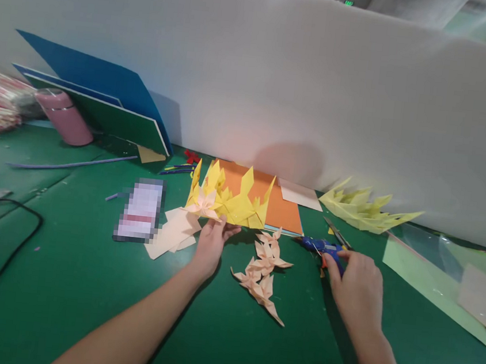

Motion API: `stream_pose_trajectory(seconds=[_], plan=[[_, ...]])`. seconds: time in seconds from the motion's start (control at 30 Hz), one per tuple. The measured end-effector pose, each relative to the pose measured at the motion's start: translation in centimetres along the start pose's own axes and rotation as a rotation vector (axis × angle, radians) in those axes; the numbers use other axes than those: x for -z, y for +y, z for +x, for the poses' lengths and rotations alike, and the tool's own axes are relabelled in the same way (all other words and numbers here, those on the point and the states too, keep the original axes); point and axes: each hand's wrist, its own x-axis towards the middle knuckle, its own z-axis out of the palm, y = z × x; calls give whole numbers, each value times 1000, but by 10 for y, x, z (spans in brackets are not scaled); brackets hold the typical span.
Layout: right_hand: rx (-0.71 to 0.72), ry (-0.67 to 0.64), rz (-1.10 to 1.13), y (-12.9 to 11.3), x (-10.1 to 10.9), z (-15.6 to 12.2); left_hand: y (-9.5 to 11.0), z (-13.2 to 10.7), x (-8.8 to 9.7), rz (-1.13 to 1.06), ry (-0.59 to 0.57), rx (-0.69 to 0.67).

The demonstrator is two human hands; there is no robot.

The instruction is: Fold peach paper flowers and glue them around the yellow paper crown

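Note:
My left hand (213, 241) grips the lower edge of a yellow folded-paper crown (244, 208), holding it tilted up above the table. On the crown's left front sits a pale pink paper flower (205, 203). My right hand (358, 284) has its thumb and fingers closed around the handle of a blue glue gun (320, 247), whose nozzle points left. Between the hands lie several peach-coloured paper flowers (262, 265) in a loose cluster. My left palm is turned away, so some of those fingers are hidden behind the crown.
A phone (140, 209) and pink paper sheets (172, 232) lie left of the crown. Orange paper (285, 215) lies behind it. A pale yellow paper crown (364, 209) stands at back right near scissors (336, 232). A pink bottle (65, 117), boards (99, 103) and black cable (23, 246) are left.

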Motion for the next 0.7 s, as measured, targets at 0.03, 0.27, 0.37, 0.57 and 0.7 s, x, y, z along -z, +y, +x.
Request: stream_pose_trajectory(seconds=[0.03,0.27,0.37,0.57,0.7], plan=[[93,11,74,-9,4,-2,0,0,0,4,-1,-3],[564,-252,418,-69,16,-11,0,-1,0,27,13,3],[646,-297,341,-75,12,-7,-1,-1,1,25,14,1],[715,-389,268,-75,9,-3,0,-3,0,27,4,-6],[719,-415,260,-77,13,-6,0,-4,0,18,-5,-9]])
